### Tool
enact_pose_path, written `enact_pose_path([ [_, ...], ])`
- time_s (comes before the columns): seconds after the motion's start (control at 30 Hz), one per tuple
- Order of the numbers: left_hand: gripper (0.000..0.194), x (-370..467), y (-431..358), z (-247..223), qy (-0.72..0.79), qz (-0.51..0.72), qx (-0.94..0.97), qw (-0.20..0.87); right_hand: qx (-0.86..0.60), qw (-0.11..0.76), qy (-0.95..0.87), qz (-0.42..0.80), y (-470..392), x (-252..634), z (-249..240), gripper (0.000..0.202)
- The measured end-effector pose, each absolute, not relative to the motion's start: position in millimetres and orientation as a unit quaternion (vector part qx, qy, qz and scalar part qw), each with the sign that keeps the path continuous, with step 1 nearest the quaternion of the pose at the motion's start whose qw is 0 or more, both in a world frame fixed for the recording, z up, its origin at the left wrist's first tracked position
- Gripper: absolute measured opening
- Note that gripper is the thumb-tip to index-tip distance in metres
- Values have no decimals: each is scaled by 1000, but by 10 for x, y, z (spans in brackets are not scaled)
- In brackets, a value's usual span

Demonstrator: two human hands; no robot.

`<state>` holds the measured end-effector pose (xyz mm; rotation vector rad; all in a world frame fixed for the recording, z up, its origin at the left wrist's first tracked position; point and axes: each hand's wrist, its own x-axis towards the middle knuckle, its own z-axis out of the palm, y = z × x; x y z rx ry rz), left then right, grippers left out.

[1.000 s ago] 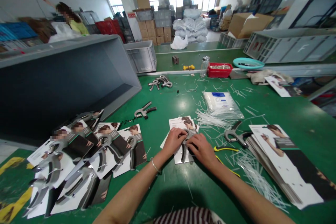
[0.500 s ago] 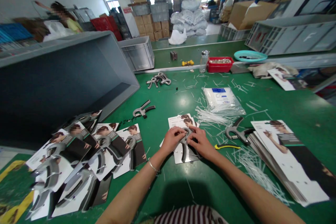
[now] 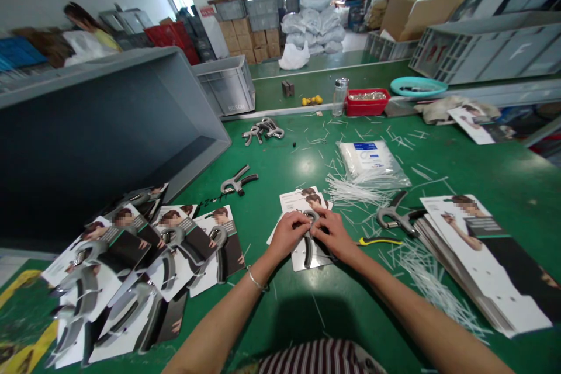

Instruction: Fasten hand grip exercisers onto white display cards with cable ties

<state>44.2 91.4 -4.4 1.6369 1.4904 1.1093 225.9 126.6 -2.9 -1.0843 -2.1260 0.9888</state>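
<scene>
A grey hand grip (image 3: 308, 250) lies on a printed card (image 3: 298, 260) in front of me, over a few more cards. From the left, my left hand (image 3: 287, 236) pinches the top of this grip, fingers bent together. My right hand (image 3: 333, 235) closes on the same grip's upper part from the right and hides its right handle. White cable ties (image 3: 355, 194) lie loose beyond my right hand. Just right of that hand is a yellow and black tool (image 3: 379, 241), and past it another hand grip (image 3: 397, 216).
Carded grips (image 3: 169, 266) are heaped at left beside a big grey bin (image 3: 184, 93). A card stack (image 3: 491, 257) sits at right. Further back are a bag of ties (image 3: 370, 160), a red tray (image 3: 367, 105) and a glass jar (image 3: 340, 98). A person (image 3: 90, 26) is at the far left.
The camera view has shifted slightly. Both hands stay at the grip with nearly the same hold. The person in the background has lowered a raised arm.
</scene>
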Motion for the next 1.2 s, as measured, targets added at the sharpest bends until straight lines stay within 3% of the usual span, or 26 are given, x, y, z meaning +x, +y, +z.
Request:
enact_pose_path([
  [0.2,16,381,943,89,563,398,621,374,-415,314,-776,357,1246,2204,-37,19],
  [0.3,15,503,911,208,592,386,646,289,-414,325,-774,352,1247,2202,-76,15],
  [0.47,21,825,557,222,562,296,763,123,-405,356,-772,335,1291,2215,-142,34],
  [0.57,26,899,350,147,524,222,818,84,-383,344,-790,333,1327,2210,-129,41],
  [0.7,16,893,200,144,540,188,818,68,-392,329,-797,320,1300,2248,-19,28],
  [0.83,51,804,22,149,659,233,712,64,-379,270,-841,276,1118,2417,173,19],
  [0.87,52,770,-13,134,678,235,693,71,-360,232,-865,259,1053,2453,219,20],
  [0.97,31,674,-30,74,688,228,680,108,-313,127,-925,173,858,2458,310,19],
  [1.07,13,608,49,54,682,219,683,145,-312,84,-941,102,736,2328,324,17],
  [1.2,12,483,93,112,658,226,694,186,-311,74,-943,95,738,2189,321,22],
])
